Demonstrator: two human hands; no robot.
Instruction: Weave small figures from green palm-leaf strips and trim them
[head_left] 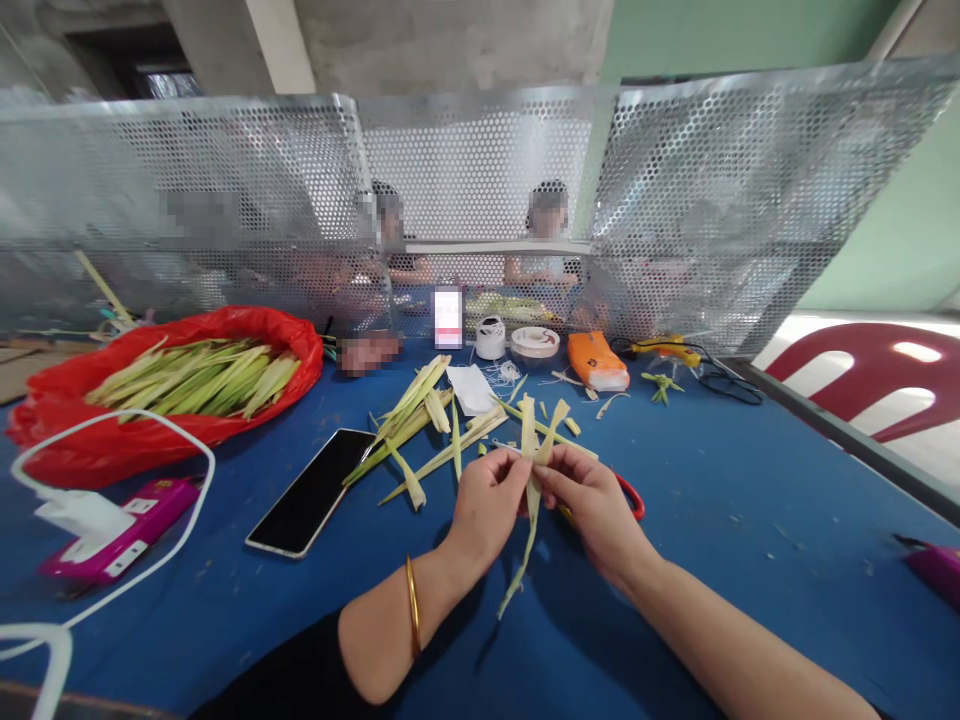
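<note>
My left hand (489,500) and my right hand (592,500) meet over the blue table (750,500), both pinched on the same pale green leaf strips (534,470). The strips fork upward above my fingers and one long end trails down toward me. A gold bangle sits on my left wrist. Loose leaf strips (420,420) lie scattered just beyond my hands. Red-handled scissors (634,497) lie partly hidden under my right hand.
A red bag of green leaves (165,390) sits at the left. A black phone (311,492), a pink device (120,530) with white cable, thread spool (490,338), tape roll (535,343), orange box (597,362) and glue gun (667,350) surround the work. Other people sit behind a perforated metal screen (675,200).
</note>
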